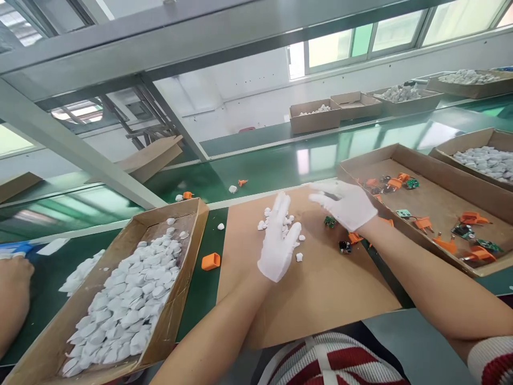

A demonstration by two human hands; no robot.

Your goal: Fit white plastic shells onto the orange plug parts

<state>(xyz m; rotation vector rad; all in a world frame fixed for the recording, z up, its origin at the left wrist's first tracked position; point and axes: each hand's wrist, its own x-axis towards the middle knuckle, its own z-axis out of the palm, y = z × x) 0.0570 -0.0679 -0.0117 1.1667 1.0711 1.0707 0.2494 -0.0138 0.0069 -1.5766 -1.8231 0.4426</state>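
My left hand (278,243), in a white glove, lies over a pile of small white pieces (262,224) on a flat cardboard sheet (308,294). Its fingers are stretched out with the thumb apart, and part of the pile is hidden under it. To the right, my gloved right hand (348,207) is spread, thumb and fingers apart, holding nothing that shows. Just below it are a small green circuit board (329,221), a dark board (345,247) and an orange plug-like part (355,238). A few white pieces lie loose beside my left hand.
Left stands a cardboard tray (192,251) of white pieces, with an orange housing (210,261) beside it. Right is a box (404,155) holding orange parts and circuit boards. Another person's hand (16,299) is at far left. A metal post (80,144) slants down at back left.
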